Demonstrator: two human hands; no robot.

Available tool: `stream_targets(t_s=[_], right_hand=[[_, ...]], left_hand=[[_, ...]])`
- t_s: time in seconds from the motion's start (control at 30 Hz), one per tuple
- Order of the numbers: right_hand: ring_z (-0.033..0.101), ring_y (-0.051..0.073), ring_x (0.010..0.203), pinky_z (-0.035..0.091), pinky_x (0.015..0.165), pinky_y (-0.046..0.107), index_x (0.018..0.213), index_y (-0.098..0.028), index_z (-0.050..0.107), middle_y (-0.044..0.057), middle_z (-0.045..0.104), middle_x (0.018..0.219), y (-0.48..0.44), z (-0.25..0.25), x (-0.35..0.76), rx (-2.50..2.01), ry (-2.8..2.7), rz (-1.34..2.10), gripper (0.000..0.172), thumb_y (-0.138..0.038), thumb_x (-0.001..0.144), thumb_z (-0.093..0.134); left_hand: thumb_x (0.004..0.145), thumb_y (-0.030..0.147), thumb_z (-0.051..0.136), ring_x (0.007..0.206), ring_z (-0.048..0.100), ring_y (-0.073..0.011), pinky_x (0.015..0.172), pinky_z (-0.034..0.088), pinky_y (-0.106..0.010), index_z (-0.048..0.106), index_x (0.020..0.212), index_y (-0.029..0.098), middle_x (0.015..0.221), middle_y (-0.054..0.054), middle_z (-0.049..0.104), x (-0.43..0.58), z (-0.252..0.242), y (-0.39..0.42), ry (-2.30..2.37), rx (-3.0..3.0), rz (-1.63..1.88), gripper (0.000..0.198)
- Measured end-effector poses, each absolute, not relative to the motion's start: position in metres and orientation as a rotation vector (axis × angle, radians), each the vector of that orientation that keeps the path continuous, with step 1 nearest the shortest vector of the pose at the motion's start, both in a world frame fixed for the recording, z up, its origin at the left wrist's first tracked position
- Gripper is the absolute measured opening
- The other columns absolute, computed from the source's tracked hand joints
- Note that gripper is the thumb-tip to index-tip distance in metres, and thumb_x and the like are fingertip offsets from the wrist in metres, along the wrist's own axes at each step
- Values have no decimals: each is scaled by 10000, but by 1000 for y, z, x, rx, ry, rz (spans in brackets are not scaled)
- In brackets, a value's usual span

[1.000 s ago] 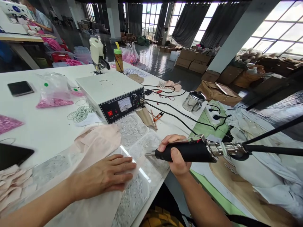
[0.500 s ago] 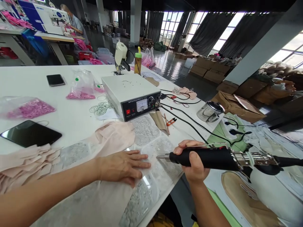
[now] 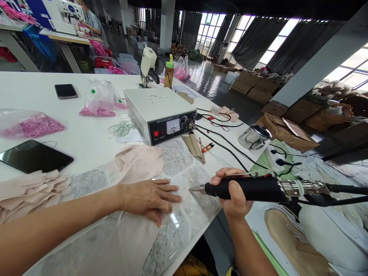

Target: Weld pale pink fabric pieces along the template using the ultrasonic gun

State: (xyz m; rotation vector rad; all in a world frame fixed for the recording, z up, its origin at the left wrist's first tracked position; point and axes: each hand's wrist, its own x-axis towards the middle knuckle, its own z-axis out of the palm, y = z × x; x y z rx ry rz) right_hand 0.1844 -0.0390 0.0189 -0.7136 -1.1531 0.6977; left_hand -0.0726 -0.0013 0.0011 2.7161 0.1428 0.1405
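My left hand [image 3: 149,197] lies flat, fingers stretched out, on a pale pink piece of fabric [image 3: 138,163] spread over a clear sheet on the white table [image 3: 80,134]. My right hand [image 3: 234,195] is wrapped round the black handle of a welding tool [image 3: 253,188]. The tool's metal tip points left, a short way from my left fingertips and just above the fabric. Its cable runs off to the right. A white control box [image 3: 161,113] with a dial and a red switch stands behind the fabric.
A stack of pink fabric pieces [image 3: 25,191] and a black phone [image 3: 34,155] lie at the left. Bags of pink rings [image 3: 31,124], white loops [image 3: 122,128], small snips [image 3: 207,146], a steel pot [image 3: 254,137] and black cables sit around the box. A person works at a far table [image 3: 90,21].
The view has shifted, bringing the phone and stacked pieces into sight at the left. My left hand stays flat on the fabric; the tool stays pointed at it, its tip about level.
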Motion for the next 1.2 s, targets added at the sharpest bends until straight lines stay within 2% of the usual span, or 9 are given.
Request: stream_targets(t_s=[0.6,0.87,1.2], right_hand=[[611,143,570,525,552,321,912,-218,635,2,636,797,-37,21,184,-719,-1162,699,138,-338,849,614],[621,137,552,527,544,321,906,-215,630,2,641,816,-37,21,182,-735,-1133,681,129,-326,843,614],[595,135,520,538,502,321,893,-219,625,9,606,787,-49,29,179,-677,-1087,724,152,-352,828,588]], left_hand=[[934,381,672,1405,428,-309,1213,261,-421,635,990,228,1511,-51,486,-72,3,3,94,2753,198,167],[929,421,672,1417,410,-326,1197,280,-449,643,1013,231,1536,-78,446,-71,5,3,126,2761,80,210],[912,444,685,1386,457,-327,1184,287,-443,669,1005,243,1494,-74,506,-72,0,4,123,2695,204,222]])
